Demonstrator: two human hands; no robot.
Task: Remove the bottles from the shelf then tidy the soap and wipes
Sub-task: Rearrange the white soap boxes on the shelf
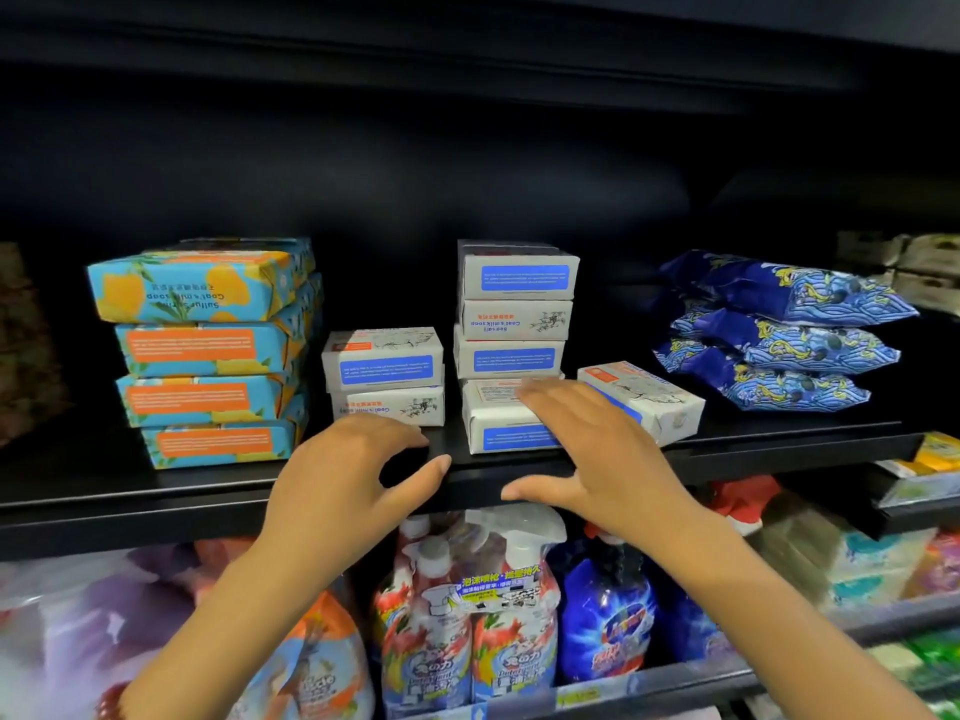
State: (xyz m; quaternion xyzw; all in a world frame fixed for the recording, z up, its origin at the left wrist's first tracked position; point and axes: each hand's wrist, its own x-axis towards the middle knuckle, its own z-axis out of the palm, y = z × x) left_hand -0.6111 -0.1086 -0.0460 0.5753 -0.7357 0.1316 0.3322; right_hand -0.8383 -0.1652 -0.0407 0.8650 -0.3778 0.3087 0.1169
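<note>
On the black shelf (156,491) stands a stack of blue-and-orange soap boxes (208,350) at the left. Two white soap boxes (384,376) are stacked in the middle, with a taller stack of white soap boxes (514,314) to their right. A single white soap box (649,397) lies angled beside that stack. Blue wipes packs (779,330) are piled at the right. My left hand (353,470) hovers at the shelf edge below the two-box stack, fingers spread and holding nothing. My right hand (587,444) rests with straight fingers on the lowest white box (498,433) of the tall stack.
The shelf below carries spray detergent bottles (467,615), a blue bottle (608,615) and refill pouches (311,662). More packaged goods (924,459) sit on a lower shelf at the right. The back of the upper shelf is dark.
</note>
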